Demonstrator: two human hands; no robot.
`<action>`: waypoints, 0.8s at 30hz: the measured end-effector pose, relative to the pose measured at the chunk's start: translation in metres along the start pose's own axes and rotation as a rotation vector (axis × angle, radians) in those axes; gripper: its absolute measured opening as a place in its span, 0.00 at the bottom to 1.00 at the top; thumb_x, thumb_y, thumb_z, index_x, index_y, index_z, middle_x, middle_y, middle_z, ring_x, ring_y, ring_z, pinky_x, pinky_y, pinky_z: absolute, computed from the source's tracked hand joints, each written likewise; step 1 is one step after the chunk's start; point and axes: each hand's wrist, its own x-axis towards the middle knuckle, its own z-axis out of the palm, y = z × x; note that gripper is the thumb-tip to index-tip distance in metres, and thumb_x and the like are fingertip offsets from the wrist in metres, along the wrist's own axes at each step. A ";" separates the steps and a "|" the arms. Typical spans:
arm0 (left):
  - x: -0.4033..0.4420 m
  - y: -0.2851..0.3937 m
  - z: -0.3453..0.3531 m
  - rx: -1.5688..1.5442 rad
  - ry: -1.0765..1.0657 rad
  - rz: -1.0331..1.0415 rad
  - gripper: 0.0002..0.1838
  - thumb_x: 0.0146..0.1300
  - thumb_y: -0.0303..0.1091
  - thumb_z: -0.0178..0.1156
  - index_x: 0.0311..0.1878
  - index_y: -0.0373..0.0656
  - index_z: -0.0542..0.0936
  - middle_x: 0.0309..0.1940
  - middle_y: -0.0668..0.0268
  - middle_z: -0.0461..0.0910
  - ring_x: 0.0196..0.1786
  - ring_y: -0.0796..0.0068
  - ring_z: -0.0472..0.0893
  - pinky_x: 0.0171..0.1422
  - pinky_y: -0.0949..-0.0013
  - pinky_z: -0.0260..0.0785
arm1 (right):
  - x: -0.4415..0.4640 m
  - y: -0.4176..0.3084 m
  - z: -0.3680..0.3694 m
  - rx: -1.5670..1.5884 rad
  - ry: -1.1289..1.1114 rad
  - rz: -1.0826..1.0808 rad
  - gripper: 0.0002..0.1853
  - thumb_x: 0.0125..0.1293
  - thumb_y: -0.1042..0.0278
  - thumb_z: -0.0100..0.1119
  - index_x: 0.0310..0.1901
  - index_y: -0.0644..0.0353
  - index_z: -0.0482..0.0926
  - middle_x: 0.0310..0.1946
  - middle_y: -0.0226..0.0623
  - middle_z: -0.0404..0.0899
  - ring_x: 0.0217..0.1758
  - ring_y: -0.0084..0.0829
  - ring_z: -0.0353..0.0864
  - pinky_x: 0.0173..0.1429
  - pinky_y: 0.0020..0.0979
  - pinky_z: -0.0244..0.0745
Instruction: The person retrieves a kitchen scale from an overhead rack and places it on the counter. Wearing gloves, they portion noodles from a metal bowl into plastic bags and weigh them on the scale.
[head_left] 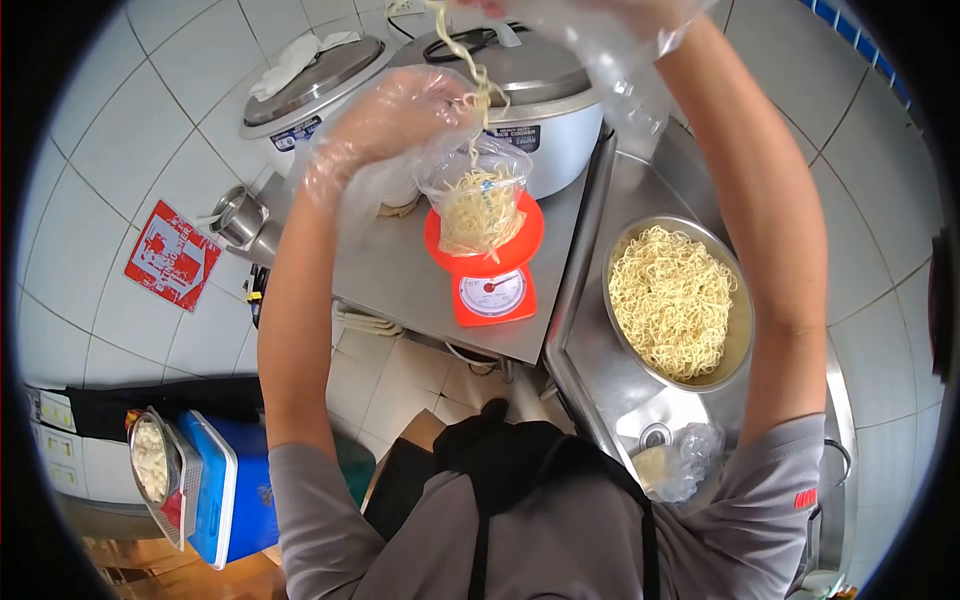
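Observation:
My left hand (405, 112), in a clear plastic glove, has its fingers curled together at a hanging strand of noodles (480, 85). The strand runs up past the top edge of the view and down into a clear plastic bag of noodles (478, 215). This open-topped bag rests on the red pan (532, 235) of a dial kitchen scale (495, 295). At the top edge is my right hand (610, 12), also gloved, raised beside the strand's upper end. Its fingers are mostly cut off by the frame.
Right of the steel table (390, 290), a metal bowl of noodles (675, 305) stands at the sink (655, 430), near a crumpled plastic bag (690, 465). Two rice cookers (555, 150) stand behind the scale. A steel cup (238, 215) and a blue cooler (235, 490) are at left.

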 end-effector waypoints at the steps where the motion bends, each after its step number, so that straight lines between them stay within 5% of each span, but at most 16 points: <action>1: -0.006 -0.001 0.000 0.051 0.033 -0.006 0.18 0.55 0.38 0.63 0.48 0.42 0.78 0.30 0.71 0.74 0.30 0.83 0.71 0.35 0.77 0.66 | 0.002 -0.006 0.011 -0.041 0.006 -0.012 0.08 0.53 0.63 0.54 0.26 0.57 0.78 0.23 0.41 0.77 0.25 0.38 0.75 0.33 0.37 0.69; 6: -0.031 0.003 -0.009 0.177 0.081 -0.148 0.17 0.54 0.34 0.64 0.49 0.45 0.78 0.31 0.71 0.70 0.32 0.82 0.70 0.38 0.77 0.66 | -0.007 -0.015 0.081 0.025 -0.061 0.045 0.11 0.53 0.63 0.52 0.22 0.60 0.78 0.23 0.42 0.78 0.27 0.40 0.77 0.34 0.38 0.71; 9: -0.039 -0.011 -0.012 0.173 0.155 -0.102 0.16 0.56 0.33 0.62 0.49 0.45 0.78 0.32 0.71 0.69 0.33 0.82 0.68 0.40 0.77 0.66 | -0.009 -0.042 0.073 0.048 -0.282 0.201 0.14 0.53 0.60 0.51 0.24 0.62 0.79 0.26 0.44 0.79 0.31 0.40 0.79 0.37 0.38 0.73; 10: -0.041 -0.012 -0.013 0.183 0.156 -0.109 0.16 0.56 0.33 0.62 0.49 0.45 0.78 0.32 0.71 0.69 0.33 0.82 0.68 0.40 0.77 0.65 | -0.013 -0.026 0.104 -0.193 -0.334 -0.093 0.18 0.54 0.56 0.51 0.28 0.64 0.81 0.31 0.48 0.80 0.36 0.42 0.80 0.41 0.37 0.74; 13: -0.050 -0.009 -0.017 0.175 0.161 -0.144 0.15 0.57 0.33 0.60 0.49 0.44 0.77 0.32 0.71 0.69 0.34 0.82 0.68 0.41 0.77 0.65 | -0.016 -0.039 0.091 -0.053 -0.383 0.390 0.20 0.55 0.53 0.50 0.30 0.65 0.81 0.34 0.50 0.80 0.38 0.44 0.80 0.44 0.38 0.74; 19: -0.066 -0.004 -0.026 0.157 0.200 -0.179 0.15 0.59 0.36 0.59 0.50 0.43 0.77 0.36 0.68 0.72 0.37 0.79 0.70 0.44 0.76 0.66 | -0.047 -0.052 0.043 0.252 -0.326 0.774 0.23 0.59 0.50 0.50 0.27 0.68 0.80 0.30 0.52 0.79 0.37 0.47 0.78 0.43 0.39 0.73; 20: -0.069 -0.004 -0.027 0.172 0.208 -0.174 0.16 0.59 0.36 0.59 0.50 0.43 0.77 0.37 0.67 0.73 0.38 0.79 0.70 0.44 0.75 0.66 | -0.047 -0.067 0.008 0.404 -0.464 0.862 0.24 0.61 0.50 0.49 0.33 0.69 0.79 0.35 0.53 0.79 0.39 0.45 0.79 0.44 0.40 0.73; 23: -0.075 0.002 -0.026 0.182 0.215 -0.198 0.15 0.60 0.38 0.59 0.49 0.43 0.77 0.40 0.65 0.75 0.41 0.77 0.72 0.45 0.74 0.67 | -0.079 -0.092 0.013 0.652 -0.262 1.047 0.20 0.52 0.53 0.65 0.32 0.64 0.75 0.21 0.31 0.74 0.26 0.25 0.72 0.32 0.27 0.68; 24: -0.077 0.007 -0.025 0.181 0.216 -0.209 0.15 0.60 0.38 0.58 0.49 0.43 0.77 0.40 0.65 0.75 0.42 0.76 0.72 0.45 0.73 0.67 | -0.096 -0.093 0.021 0.651 -0.167 0.962 0.20 0.51 0.53 0.65 0.32 0.64 0.75 0.21 0.31 0.74 0.26 0.25 0.72 0.31 0.27 0.68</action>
